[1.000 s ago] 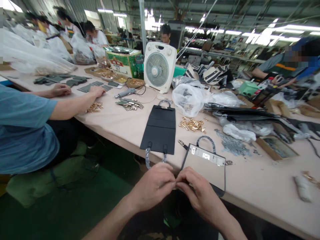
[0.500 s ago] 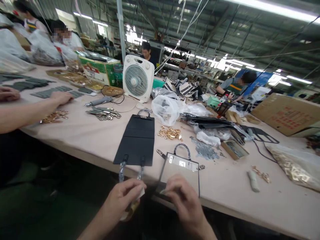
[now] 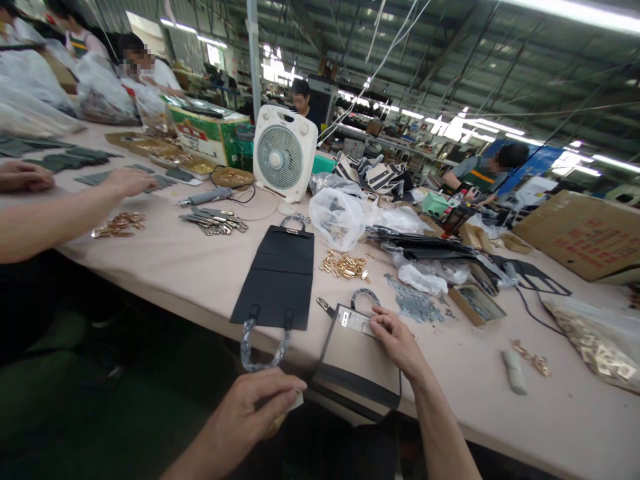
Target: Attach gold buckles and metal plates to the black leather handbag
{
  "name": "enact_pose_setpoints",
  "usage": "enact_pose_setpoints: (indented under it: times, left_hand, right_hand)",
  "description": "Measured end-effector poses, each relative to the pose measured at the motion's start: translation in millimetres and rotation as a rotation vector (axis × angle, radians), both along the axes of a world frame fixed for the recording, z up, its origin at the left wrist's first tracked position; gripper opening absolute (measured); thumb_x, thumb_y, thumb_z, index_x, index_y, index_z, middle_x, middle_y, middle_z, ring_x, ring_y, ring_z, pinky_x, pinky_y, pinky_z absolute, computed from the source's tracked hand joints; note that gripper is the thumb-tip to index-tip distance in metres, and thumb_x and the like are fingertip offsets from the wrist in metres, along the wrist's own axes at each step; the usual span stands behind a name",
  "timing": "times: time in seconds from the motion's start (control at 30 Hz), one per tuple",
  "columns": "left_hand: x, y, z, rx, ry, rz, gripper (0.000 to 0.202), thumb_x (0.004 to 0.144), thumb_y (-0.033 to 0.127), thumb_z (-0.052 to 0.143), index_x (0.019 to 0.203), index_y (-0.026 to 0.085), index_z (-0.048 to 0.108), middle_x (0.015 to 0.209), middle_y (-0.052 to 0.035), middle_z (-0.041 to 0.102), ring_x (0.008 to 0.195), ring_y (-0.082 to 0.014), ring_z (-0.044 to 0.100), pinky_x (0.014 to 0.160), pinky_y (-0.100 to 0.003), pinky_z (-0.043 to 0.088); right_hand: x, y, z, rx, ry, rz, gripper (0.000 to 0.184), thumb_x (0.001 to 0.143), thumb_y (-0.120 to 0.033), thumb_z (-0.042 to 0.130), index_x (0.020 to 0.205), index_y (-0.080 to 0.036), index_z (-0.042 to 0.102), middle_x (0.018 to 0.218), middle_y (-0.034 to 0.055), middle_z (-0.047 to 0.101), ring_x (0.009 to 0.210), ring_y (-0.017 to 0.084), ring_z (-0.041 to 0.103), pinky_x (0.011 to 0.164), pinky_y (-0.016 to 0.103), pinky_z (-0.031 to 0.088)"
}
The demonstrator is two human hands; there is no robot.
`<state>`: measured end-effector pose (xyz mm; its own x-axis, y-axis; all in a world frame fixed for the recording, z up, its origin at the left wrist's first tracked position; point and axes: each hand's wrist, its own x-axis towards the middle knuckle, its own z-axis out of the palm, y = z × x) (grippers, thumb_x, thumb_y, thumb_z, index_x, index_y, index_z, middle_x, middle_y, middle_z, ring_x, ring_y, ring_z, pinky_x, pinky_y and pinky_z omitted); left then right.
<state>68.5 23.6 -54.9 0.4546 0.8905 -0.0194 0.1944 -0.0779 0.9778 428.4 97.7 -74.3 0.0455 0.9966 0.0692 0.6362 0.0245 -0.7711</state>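
Observation:
My left hand [image 3: 257, 410], low in front of the table edge, pinches a pale loose end [image 3: 298, 400] of what looks like a roll of tape, mostly hidden behind the fingers. On the upper right of a beige and black handbag [image 3: 363, 353] lies my right hand [image 3: 397, 340], its fingertips against the pale strip by the metal fittings [image 3: 345, 319]. Whatever is under those fingertips is hidden. The bag leans at the table edge with its wrapped handle [image 3: 365, 295] up. Left of it, a flat black bag panel [image 3: 277, 280] lies with a plastic-wrapped handle [image 3: 247, 350] hanging over the edge.
Gold metal fittings [image 3: 345, 265] lie in a pile beyond the bag. A white fan [image 3: 285, 153] stands further back. Grey scraps [image 3: 415, 300], a small open box [image 3: 475, 303] and a rolled grey piece [image 3: 513, 372] are at right. A co-worker's hands [image 3: 133, 180] work at left.
My right hand has moved up and forward from in front of the bag onto its upper right part. My left hand has shifted slightly right and down, still pinching the pale end.

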Motion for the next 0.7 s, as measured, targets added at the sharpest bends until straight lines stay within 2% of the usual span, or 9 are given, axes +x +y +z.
enact_pose_setpoints:
  times: [0.23,0.5,0.63,0.7]
  left_hand:
    - [0.4,1.4,-2.3,-0.025,0.024,0.019,0.034,0.101,0.048,0.062,0.112,0.024,0.083,0.101,-0.0081,0.078,0.091,-0.0199,0.071,0.089,-0.029,0.055]
    - [-1.8,3.4,-8.5,-0.041,0.033,0.076,0.035,0.099,0.049,0.063,0.112,0.024,0.084,0.101,-0.0085,0.079,0.092,-0.0215,0.073,0.090,-0.030,0.058]
    - [-3.3,3.6,-14.1,-0.029,0.027,0.107,0.033,0.098,0.048,0.065,0.118,0.027,0.082,0.109,-0.0076,0.080,0.101,-0.0231,0.073,0.093,-0.030,0.058]
    - [-3.2,4.2,-15.3,-0.022,0.021,0.111,0.032,0.098,0.048,0.066,0.118,0.028,0.082,0.110,-0.0076,0.080,0.102,-0.0230,0.073,0.095,-0.031,0.058]
  right_hand:
    - [-1.0,4.2,-4.9,-0.010,-0.007,0.004,0.036,0.093,-0.054,0.062,0.089,-0.022,0.078,0.138,0.0132,0.065,0.134,0.031,0.057,0.120,0.052,0.036]
    - [-2.8,7.4,-15.4,0.058,-0.036,-0.009,0.032,0.092,-0.052,0.064,0.090,-0.023,0.078,0.134,0.0125,0.067,0.130,0.031,0.059,0.119,0.054,0.037]
    - [-2.5,5.2,-16.9,0.095,-0.076,0.021,0.031,0.088,-0.053,0.071,0.099,-0.024,0.076,0.138,0.0119,0.066,0.133,0.032,0.057,0.120,0.056,0.036]
    - [-1.1,5.0,-16.4,0.082,-0.071,0.035,0.039,0.087,-0.052,0.073,0.115,-0.024,0.074,0.135,0.0121,0.068,0.131,0.032,0.059,0.120,0.056,0.037]
